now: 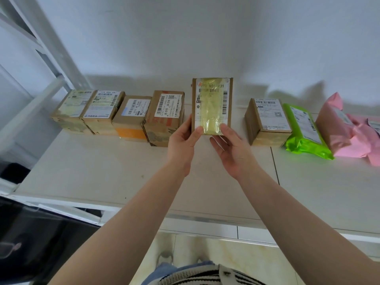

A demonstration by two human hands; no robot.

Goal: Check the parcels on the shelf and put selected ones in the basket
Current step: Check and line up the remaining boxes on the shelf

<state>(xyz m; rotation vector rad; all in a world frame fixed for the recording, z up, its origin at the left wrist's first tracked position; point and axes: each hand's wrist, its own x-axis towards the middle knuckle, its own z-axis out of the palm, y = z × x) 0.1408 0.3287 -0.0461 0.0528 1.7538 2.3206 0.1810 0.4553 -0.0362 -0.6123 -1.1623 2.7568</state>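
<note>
In the middle of the frame I hold a flat cardboard parcel (pixel 211 105) upright above the white shelf (pixel 102 171), its taped label facing me. My left hand (pixel 182 142) grips its lower left edge with the thumb on the front; my right hand (pixel 230 149) supports the bottom right corner, thumb pressed on the tape. Four brown boxes (pixel 164 116) line up to the left; right of centre sit another box (pixel 267 122), a green mailer bag (pixel 304 130) and a pink mailer bag (pixel 345 132).
</note>
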